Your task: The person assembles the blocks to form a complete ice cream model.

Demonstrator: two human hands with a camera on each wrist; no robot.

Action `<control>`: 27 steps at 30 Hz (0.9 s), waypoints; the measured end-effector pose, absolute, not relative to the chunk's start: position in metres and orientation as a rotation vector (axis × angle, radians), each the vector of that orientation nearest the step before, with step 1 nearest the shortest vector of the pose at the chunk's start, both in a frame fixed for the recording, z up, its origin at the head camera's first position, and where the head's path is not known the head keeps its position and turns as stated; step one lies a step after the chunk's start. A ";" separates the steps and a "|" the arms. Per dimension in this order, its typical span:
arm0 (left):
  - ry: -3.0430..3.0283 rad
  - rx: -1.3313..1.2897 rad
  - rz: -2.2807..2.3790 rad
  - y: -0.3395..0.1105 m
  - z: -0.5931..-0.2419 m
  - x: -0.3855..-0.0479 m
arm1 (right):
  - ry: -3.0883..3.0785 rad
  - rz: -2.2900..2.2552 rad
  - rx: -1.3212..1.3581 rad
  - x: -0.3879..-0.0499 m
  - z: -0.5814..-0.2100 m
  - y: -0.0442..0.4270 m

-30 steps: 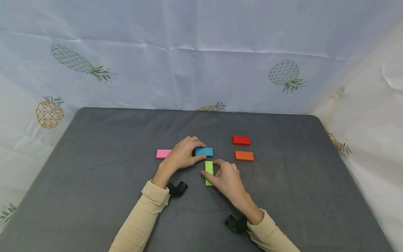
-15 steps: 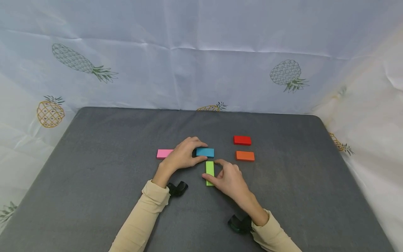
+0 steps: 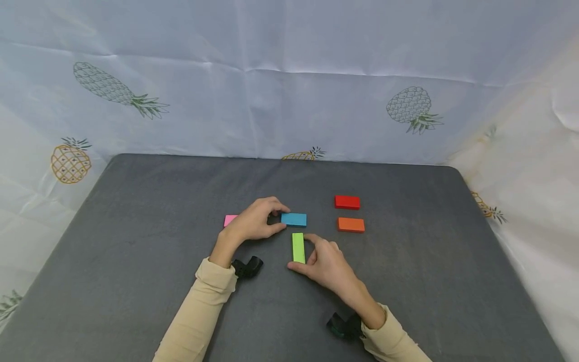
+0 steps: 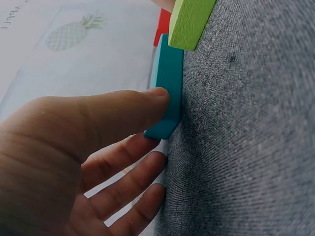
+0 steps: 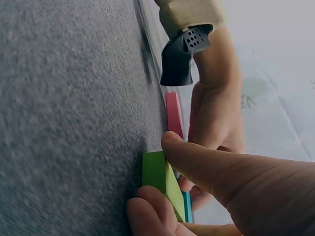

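My right hand point(image 3: 332, 266) pinches the green block point(image 3: 298, 247) lengthwise, thumb at its near end and index finger at its far end. Just beyond it, the blue block point(image 3: 294, 219) lies flat on the cloth. My left hand point(image 3: 254, 219) is at the blue block's left end, thumb and index finger spread around that end. In the left wrist view the thumb point(image 4: 158, 94) overlaps the blue block's face point(image 4: 170, 73), and the other fingers look loose; whether they press on it I cannot tell. A pink block point(image 3: 229, 219) is partly hidden behind my left hand.
A red block point(image 3: 347, 202) and an orange block point(image 3: 351, 224) lie to the right, one behind the other. Grey cloth point(image 3: 429, 261) covers the table. A pineapple-print curtain point(image 3: 271, 110) hangs along the far edge.
My left hand has slid left along the blue block, which has stayed in place. My right thumb has moved to the green block's near end, and that block has shifted slightly left.
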State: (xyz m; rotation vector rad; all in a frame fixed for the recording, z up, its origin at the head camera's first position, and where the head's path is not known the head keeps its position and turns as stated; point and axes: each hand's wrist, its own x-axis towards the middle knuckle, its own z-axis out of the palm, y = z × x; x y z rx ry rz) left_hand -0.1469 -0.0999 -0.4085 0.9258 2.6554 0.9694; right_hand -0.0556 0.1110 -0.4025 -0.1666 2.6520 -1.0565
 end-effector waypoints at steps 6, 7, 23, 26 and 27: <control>2.656 0.925 0.954 -0.099 -0.408 -0.146 | 2.672 -1.074 -0.195 -0.055 -0.405 0.108; 2.653 0.927 0.949 -0.098 -0.408 -0.146 | 2.674 -1.074 -0.193 -0.055 -0.405 0.108; 2.590 0.958 0.915 -0.096 -0.408 -0.147 | 2.603 -1.170 -0.223 -0.053 -0.405 0.109; 2.584 0.958 0.908 -0.096 -0.407 -0.146 | 2.605 -1.172 -0.223 -0.053 -0.405 0.108; 2.582 0.959 0.909 -0.096 -0.407 -0.146 | 2.605 -1.174 -0.223 -0.053 -0.405 0.108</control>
